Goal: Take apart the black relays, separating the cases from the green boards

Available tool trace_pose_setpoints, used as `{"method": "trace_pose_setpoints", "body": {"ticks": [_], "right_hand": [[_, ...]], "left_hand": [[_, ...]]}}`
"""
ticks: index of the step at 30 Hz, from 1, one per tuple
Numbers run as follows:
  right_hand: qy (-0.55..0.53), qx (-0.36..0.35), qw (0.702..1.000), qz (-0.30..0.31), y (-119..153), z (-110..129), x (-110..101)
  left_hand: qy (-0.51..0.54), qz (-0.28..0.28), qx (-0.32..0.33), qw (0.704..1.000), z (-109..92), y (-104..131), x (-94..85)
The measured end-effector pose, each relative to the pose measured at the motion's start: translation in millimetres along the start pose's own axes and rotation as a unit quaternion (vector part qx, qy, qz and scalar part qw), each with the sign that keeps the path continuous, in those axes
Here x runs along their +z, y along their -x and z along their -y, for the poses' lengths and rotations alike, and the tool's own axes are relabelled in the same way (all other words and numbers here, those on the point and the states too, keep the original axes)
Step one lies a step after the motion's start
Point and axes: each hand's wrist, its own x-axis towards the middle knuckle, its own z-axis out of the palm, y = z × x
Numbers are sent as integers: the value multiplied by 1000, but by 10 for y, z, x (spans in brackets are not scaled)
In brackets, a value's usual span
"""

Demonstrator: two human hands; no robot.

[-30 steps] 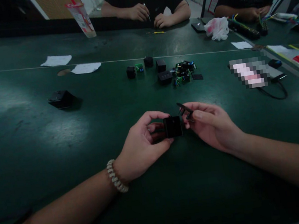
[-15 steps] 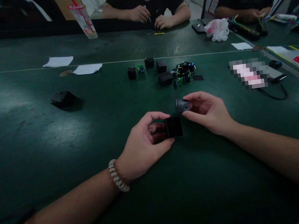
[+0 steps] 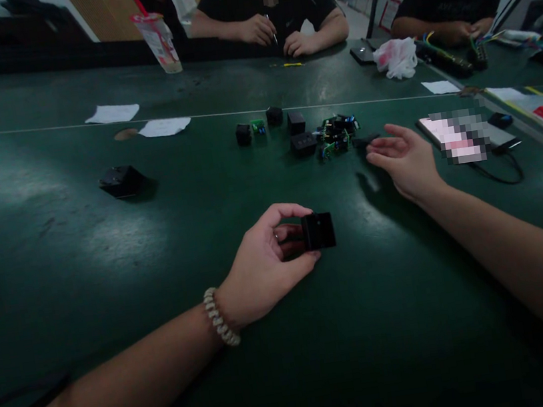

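Observation:
My left hand (image 3: pixel 274 257) is closed on a small black plastic box (image 3: pixel 318 231), gripping its left side between thumb and fingers. The open side of the box faces right and towards me, and its inside is dark. Farther off to the right, my right hand (image 3: pixel 404 161) has its fingers apart, held over the table. Beside its fingertips is a dark flat piece (image 3: pixel 366 141), partly hidden by the fingers. Left of that piece lies a pile of green circuit boards (image 3: pixel 337 133) with black parts. Two black boxes (image 3: pixel 302 144) (image 3: pixel 296 122) stand next to the pile.
Another black box (image 3: pixel 121 182) sits at the left on the green table (image 3: pixel 256 381). Papers (image 3: pixel 164 127), a plastic cup (image 3: pixel 158 41), a plastic bag (image 3: pixel 396 58) and a phone (image 3: pixel 449 138) lie around. Two people in black shirts (image 3: pixel 227 1) sit across.
My right hand has moved away from the left hand, up and to the right, to the flat piece by the pile. Its fingers have opened from the grey cover. My left hand still grips the box.

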Motion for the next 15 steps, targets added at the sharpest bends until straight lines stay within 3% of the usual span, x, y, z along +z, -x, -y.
{"method": "trace_pose_setpoints", "body": {"ticks": [8,15], "right_hand": [[99,-98,988,64,208,179,102],[219,-219,935,173,341,342,236]], "left_hand": [[2,2,-3,1000,13,2,-1],[0,-2,-8,1000,-7,0,3]]}}
